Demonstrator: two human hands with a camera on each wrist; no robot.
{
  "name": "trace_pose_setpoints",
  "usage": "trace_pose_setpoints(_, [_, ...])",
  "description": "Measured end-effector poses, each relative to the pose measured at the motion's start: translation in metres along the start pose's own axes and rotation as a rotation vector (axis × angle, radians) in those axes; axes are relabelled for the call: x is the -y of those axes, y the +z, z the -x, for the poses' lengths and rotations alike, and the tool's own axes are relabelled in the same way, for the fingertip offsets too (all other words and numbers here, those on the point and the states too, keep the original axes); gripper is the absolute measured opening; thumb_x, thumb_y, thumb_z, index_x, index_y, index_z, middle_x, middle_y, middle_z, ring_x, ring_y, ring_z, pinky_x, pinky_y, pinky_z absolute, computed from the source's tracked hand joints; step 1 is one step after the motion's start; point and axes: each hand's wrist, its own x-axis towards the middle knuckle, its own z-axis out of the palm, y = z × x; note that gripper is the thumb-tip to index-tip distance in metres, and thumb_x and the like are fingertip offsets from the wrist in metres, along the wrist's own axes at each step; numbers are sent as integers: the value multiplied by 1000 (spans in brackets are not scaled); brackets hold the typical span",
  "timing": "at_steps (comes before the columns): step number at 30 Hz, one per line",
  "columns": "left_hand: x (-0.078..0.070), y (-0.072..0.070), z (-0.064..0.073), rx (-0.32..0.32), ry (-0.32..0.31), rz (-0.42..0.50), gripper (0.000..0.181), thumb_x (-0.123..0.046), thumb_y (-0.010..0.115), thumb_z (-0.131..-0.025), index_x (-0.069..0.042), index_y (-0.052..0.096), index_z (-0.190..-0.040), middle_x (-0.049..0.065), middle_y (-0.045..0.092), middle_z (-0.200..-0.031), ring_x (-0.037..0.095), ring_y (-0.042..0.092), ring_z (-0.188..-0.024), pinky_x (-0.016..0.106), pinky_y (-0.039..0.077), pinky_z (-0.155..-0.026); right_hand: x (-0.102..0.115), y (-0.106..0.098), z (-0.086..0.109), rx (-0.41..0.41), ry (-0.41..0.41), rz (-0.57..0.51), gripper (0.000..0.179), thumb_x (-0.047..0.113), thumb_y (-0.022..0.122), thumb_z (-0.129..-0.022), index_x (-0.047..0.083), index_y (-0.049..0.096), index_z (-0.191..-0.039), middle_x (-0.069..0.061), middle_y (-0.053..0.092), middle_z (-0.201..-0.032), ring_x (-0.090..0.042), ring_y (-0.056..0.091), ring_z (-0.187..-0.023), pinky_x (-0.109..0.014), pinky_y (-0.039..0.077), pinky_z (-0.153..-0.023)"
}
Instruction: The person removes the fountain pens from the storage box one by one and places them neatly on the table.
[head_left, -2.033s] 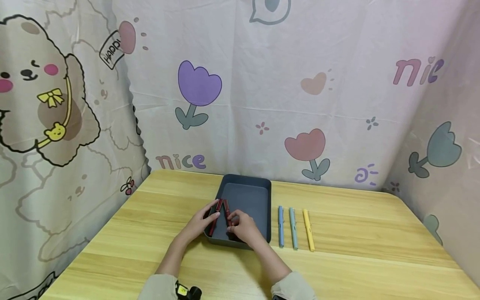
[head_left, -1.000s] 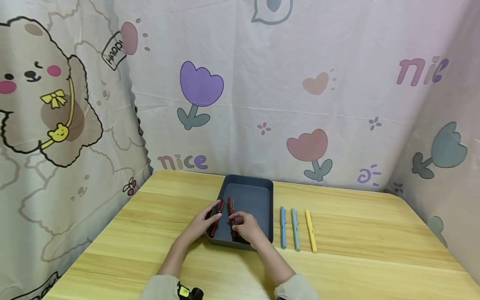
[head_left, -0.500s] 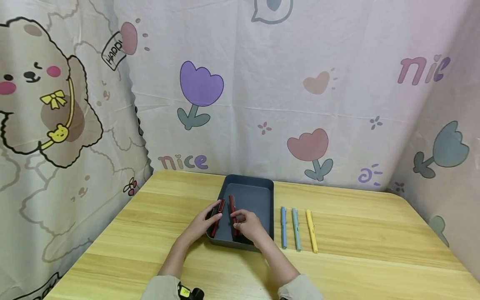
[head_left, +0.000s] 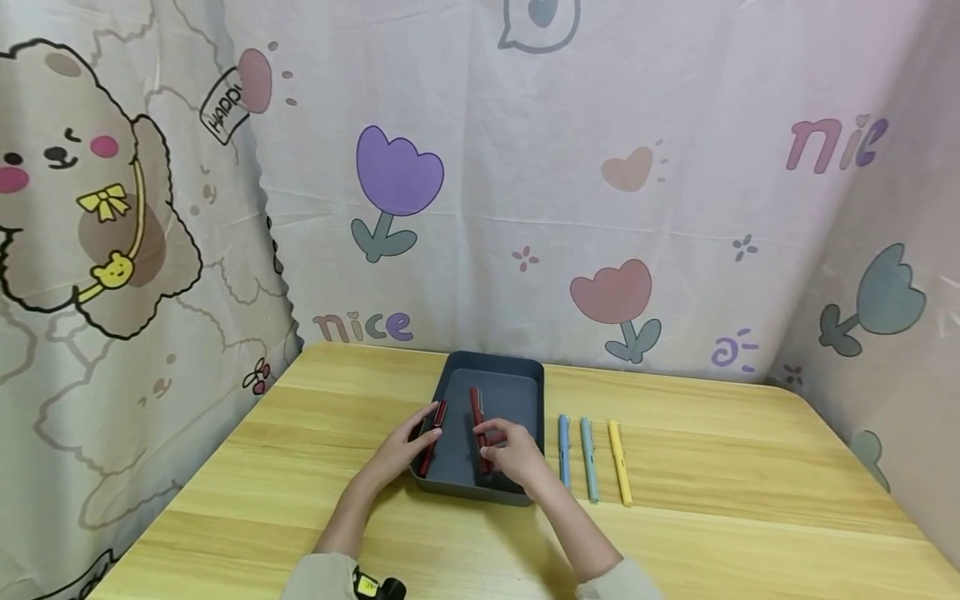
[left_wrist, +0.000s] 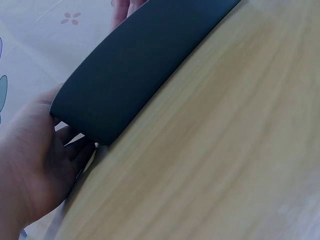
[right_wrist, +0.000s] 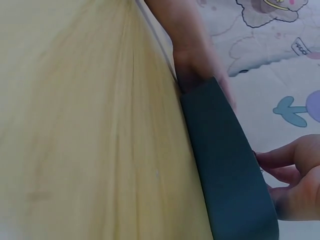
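A dark grey tray (head_left: 510,385) lies on the wooden table. My left hand (head_left: 396,454) holds its left wall, thumb reaching over the rim and fingers bent along the outside, as the left wrist view also shows. Along that wall inside the tray lies a red pen (head_left: 440,413), partly covered by the left thumb. My right hand (head_left: 516,457) pinches a second red pen (head_left: 477,405) with a metal clip over the middle of the tray, its capped end pointing away from me. In the right wrist view, the tray's near wall (right_wrist: 225,160) hides this pen.
Right of the tray, a blue pen (head_left: 564,446), a green pen (head_left: 588,458) and a yellow pen (head_left: 618,462) lie side by side on the table (head_left: 720,475). A printed cloth (head_left: 510,167) hangs behind the table and along both sides.
My right hand has carried its red pen rightward, away from the pen at the left wall toward the tray's middle. My left hand has stayed on the tray's left side.
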Motion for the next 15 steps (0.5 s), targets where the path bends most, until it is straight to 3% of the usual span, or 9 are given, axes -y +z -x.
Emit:
trace_pose_setpoints(7, [0, -1, 1, 10, 20, 13, 57, -29, 58, -91, -13, 38, -142, 14, 28, -145, 34, 20, -133, 53, 19, -103, 1, -12, 6, -5, -8, 4, 30, -5, 57, -87, -1, 59, -116, -11, 56, -91, -19, 58, -74, -36, 52, -63])
trace_pose_setpoints(15, [2, -1, 0, 1, 29, -34, 57, -31, 58, -91, -14, 38, -142, 16, 30, -144, 36, 22, -132, 56, 20, -101, 2, -25, 15, -19, -18, 5, 30, -6, 55, -88, -3, 57, -117, -12, 55, -89, -18, 57, -71, -38, 52, -64])
